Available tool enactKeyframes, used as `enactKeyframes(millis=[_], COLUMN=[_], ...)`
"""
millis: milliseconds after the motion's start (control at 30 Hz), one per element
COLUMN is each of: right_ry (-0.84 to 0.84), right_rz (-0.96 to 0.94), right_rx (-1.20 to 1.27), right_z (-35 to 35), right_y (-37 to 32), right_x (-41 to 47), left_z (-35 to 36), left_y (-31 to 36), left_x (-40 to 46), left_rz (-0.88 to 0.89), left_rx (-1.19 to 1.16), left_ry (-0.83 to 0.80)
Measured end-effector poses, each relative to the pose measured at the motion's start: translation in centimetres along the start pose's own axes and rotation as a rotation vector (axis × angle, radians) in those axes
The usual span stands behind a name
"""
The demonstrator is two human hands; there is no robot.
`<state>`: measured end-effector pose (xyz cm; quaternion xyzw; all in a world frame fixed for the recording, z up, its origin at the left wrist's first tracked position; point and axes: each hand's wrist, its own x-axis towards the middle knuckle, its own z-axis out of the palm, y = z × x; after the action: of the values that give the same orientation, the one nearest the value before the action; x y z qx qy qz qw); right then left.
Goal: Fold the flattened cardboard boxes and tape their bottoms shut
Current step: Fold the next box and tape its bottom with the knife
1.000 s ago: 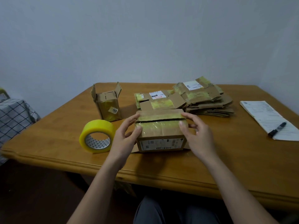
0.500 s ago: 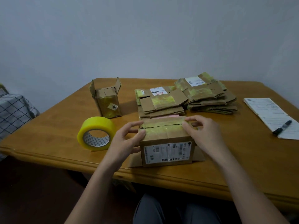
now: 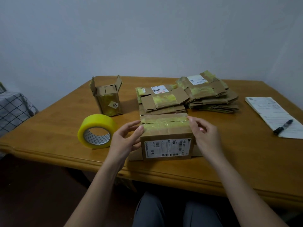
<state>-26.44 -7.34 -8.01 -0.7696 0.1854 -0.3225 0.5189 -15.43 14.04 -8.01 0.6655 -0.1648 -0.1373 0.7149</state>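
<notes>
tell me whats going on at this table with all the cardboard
A person is folding up a cardboard box near the table's front edge, left hand and right hand touching its two ends, with the top flaps closed. A yellow tape roll stands beside it on the left. Behind are an upright open box and stacks of flattened boxes. At the right a marker lies on paper.

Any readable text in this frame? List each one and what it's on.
"203": sticker on the upright small box.
"502 602 12 812", last digits uncertain, and "A21009", uncertain: shipping label on the front box, which the left hand and right hand touch.
Labels on the flattened boxes: blurred.
Paper sheets: too small to read.
</notes>
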Motion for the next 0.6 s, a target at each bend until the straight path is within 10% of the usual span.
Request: enactKeyframes(millis=[600], right_ry=[0.197], right_rz=[-0.231], right_rx=[-0.441], right_z=[-0.8], right_y=[-4.2], right_x=[-0.5], left_z=[-2.7], left_y=[3.3], left_x=[-0.6], left_rz=[0.17], left_rx=[0.233], left_ry=[0.067])
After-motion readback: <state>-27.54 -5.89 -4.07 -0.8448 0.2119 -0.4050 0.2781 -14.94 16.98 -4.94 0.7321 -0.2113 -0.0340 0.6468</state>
